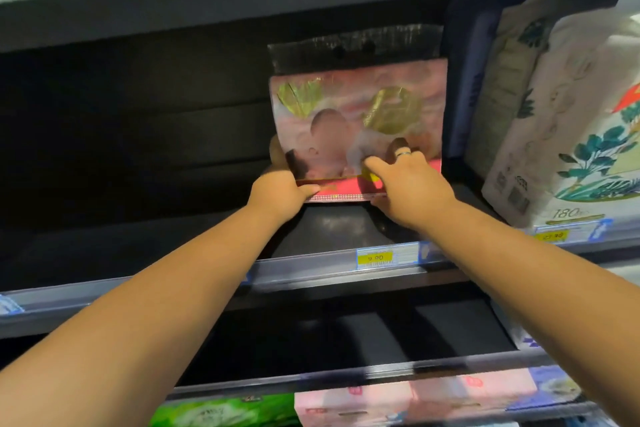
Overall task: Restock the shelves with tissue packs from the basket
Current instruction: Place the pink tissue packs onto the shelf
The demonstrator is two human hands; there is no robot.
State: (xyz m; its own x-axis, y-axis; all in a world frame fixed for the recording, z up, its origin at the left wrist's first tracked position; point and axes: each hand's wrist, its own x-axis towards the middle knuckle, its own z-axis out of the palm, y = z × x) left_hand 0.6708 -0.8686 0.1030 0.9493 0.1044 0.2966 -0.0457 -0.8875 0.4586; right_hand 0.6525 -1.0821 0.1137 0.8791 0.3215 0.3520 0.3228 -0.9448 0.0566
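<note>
Gripping the pink tissue pack (356,114) by its lower edge, left hand (280,192) and right hand (408,189) hold it upright (clear flap topmost) over the dark shelf (138,246).

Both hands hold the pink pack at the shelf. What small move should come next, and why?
Probably lower the pink pack onto the shelf and slide it back. The left hand and right hand grip its bottom edge, which seems to hang just above the shelf floor, left of the white packs.
</note>
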